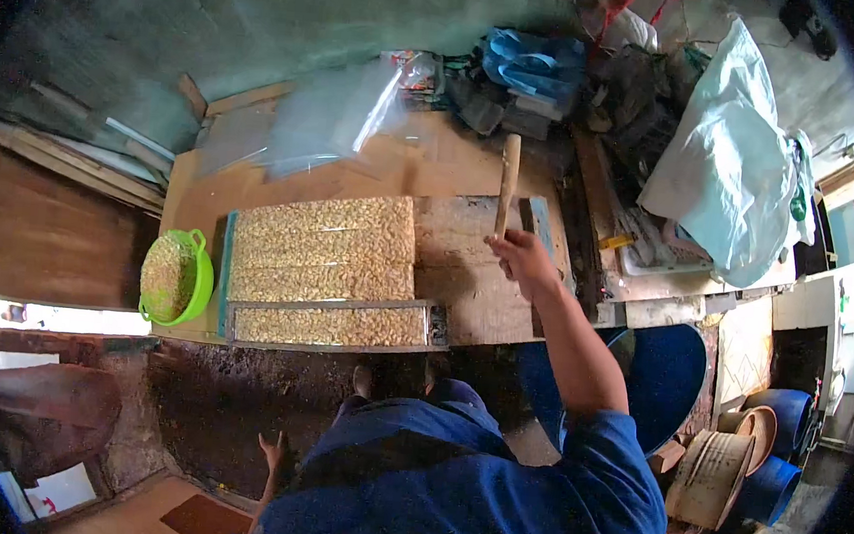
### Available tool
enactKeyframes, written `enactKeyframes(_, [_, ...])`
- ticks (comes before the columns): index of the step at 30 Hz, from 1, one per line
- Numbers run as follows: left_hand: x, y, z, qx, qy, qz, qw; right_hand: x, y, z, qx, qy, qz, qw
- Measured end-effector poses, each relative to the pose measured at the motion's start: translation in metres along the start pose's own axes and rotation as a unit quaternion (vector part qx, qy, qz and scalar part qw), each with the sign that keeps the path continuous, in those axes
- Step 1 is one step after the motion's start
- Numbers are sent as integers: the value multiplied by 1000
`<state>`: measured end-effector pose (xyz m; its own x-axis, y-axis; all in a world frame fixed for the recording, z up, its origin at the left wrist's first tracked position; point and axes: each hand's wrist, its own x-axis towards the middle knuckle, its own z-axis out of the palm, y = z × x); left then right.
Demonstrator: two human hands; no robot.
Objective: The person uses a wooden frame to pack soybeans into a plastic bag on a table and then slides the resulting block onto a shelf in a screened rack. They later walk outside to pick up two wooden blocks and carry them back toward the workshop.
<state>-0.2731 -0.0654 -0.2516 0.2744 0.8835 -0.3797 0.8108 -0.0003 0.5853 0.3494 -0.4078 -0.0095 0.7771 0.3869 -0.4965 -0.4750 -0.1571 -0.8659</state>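
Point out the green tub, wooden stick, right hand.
Green tub (204, 283): head view, outer wall.
Wooden stick (508, 185): head view, mid-length.
Right hand (527, 261): head view, middle of hand.

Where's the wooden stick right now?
In the head view, the wooden stick is right of centre, its lower end in the right hand, to the right of the tan, grainy slabs.

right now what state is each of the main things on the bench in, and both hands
Right hand: closed around the wooden rod's near end
Wooden rod: held, pointing away from the person
Left hand: open, away from the bench
Grain-like slab: flat, lined into strips
Narrow frame: lying over the slab's near edge
Green basket: holding loose tan pieces
Clear plastic sheets: overlapping
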Motion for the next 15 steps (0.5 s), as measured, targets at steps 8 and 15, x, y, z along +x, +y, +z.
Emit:
enactKeyframes(8, [-51,-21,-14,-326,47,-116,937,140,-43,42,-191,-59,-9,980])
enactKeyframes(15, [-126,29,-29,-232,63,-178,954,298,2,14,-67,-184,-58,979])
